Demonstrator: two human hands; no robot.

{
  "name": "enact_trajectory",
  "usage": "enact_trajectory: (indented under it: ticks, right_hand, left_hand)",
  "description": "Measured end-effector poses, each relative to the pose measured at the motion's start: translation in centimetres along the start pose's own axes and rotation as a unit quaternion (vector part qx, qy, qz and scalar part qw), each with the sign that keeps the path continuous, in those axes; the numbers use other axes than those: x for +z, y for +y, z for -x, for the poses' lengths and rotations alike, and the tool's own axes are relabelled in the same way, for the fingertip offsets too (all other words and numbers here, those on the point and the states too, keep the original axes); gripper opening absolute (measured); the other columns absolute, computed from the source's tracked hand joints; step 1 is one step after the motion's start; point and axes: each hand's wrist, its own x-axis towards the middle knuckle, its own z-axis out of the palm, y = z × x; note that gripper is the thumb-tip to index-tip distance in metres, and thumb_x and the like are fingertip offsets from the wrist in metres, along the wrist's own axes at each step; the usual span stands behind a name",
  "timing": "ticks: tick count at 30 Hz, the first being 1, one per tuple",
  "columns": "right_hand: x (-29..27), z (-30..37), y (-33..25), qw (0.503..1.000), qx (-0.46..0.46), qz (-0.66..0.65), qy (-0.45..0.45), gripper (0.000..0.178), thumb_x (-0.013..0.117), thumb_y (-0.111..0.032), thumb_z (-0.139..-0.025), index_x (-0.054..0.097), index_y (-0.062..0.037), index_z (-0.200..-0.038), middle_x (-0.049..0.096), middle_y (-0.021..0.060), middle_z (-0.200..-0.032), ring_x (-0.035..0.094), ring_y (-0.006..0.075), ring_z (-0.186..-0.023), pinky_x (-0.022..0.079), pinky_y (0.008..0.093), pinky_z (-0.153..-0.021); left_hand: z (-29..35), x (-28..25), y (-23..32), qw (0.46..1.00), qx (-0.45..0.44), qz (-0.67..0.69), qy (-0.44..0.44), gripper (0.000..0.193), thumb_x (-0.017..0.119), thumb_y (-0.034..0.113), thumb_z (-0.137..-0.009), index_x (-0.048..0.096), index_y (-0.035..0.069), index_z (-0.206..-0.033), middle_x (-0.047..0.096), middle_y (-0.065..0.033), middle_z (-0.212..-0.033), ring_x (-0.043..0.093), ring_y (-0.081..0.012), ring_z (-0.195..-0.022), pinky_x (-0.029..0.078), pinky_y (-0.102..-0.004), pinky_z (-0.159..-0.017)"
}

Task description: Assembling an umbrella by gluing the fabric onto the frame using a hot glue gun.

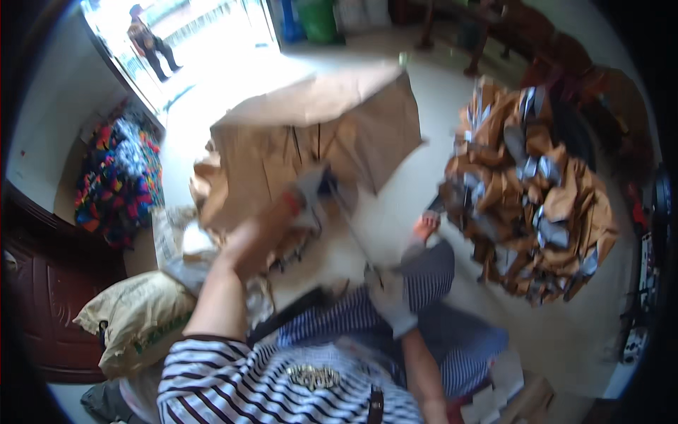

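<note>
A tan umbrella (304, 134) is spread open in front of me, its dark ribs showing on the underside. Its thin shaft (353, 230) slants down toward my lap. My left hand (307, 189), in a pale glove, is closed around the upper shaft near the ribs, next to a dark blue part; motion smears the fingers. Lower down, my right hand (388, 293), also in a pale glove, grips the shaft's lower end above my striped trouser leg. The canopy hides part of another heap of tan cloth behind it.
A large pile of folded tan umbrellas (537, 198) lies on the floor at right. At left are a multicoloured heap (120, 177) and a stuffed beige sack (138, 318). A green bin (316, 21) stands at the back. A person (152, 42) sits outside the bright doorway.
</note>
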Motion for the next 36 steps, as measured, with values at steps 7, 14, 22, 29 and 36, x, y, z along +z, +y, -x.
enact_trajectory:
  ticks: [7, 14, 22, 29, 36]
  right_hand:
    - [-1.2, 1.0, -4.8, 0.993, 0.04, 0.107, 0.01, 0.019, 0.054, -0.019, -0.092, 0.063, -0.003, -0.097, 0.062, 0.0214, -0.069, 0.063, 0.034, -0.058, 0.048, 0.0425, -0.054]
    - [1.0, 1.7, -2.9, 0.997, 0.046, 0.02, 0.054, 0.025, 0.05, -0.027, -0.096, 0.059, -0.0049, -0.089, 0.061, 0.0181, -0.061, 0.063, 0.0339, -0.054, 0.048, 0.0431, -0.052]
    - [3.1, 2.2, -3.9, 0.991, 0.023, 0.128, 0.035, 0.022, 0.051, -0.019, -0.094, 0.064, -0.0012, -0.092, 0.066, 0.0178, -0.075, 0.063, 0.0342, -0.058, 0.046, 0.0401, -0.051]
    - [3.9, 1.7, -4.1, 0.985, 0.046, -0.157, 0.057, 0.025, 0.051, -0.023, -0.095, 0.064, -0.002, -0.099, 0.065, 0.0208, -0.072, 0.064, 0.0357, -0.063, 0.048, 0.0437, -0.056]
    - [3.0, 8.3, -8.7, 0.988, 0.135, -0.045, 0.061, 0.03, 0.053, -0.03, -0.095, 0.065, -0.0022, -0.1, 0.064, 0.0227, -0.071, 0.064, 0.0378, -0.064, 0.047, 0.0461, -0.057]
  left_hand:
    - [1.4, 3.0, 6.3, 0.947, -0.229, 0.221, 0.037, 0.036, 0.057, 0.037, -0.094, 0.059, 0.001, -0.1, 0.068, -0.0182, -0.08, 0.068, -0.0313, -0.072, 0.059, -0.0395, -0.069]
    - [2.8, 5.3, 6.9, 0.929, -0.265, 0.248, 0.073, 0.037, 0.058, 0.036, -0.093, 0.059, -0.001, -0.095, 0.067, -0.0193, -0.078, 0.068, -0.0336, -0.071, 0.059, -0.0421, -0.066]
    - [4.3, 3.0, 7.9, 0.931, -0.253, 0.256, 0.061, 0.034, 0.057, 0.032, -0.092, 0.059, -0.002, -0.089, 0.065, -0.0183, -0.078, 0.068, -0.0338, -0.072, 0.059, -0.0423, -0.068]
    - [4.2, 2.5, 7.7, 0.927, -0.22, 0.283, 0.11, 0.028, 0.057, 0.029, -0.091, 0.059, 0.001, -0.09, 0.065, -0.0153, -0.072, 0.067, -0.0335, -0.064, 0.058, -0.0432, -0.06]
    - [10.6, 4.7, 11.0, 0.991, -0.101, -0.049, 0.071, 0.021, 0.059, 0.022, -0.086, 0.066, 0.007, -0.074, 0.066, -0.0116, -0.067, 0.068, -0.0246, -0.061, 0.053, -0.0392, -0.052]
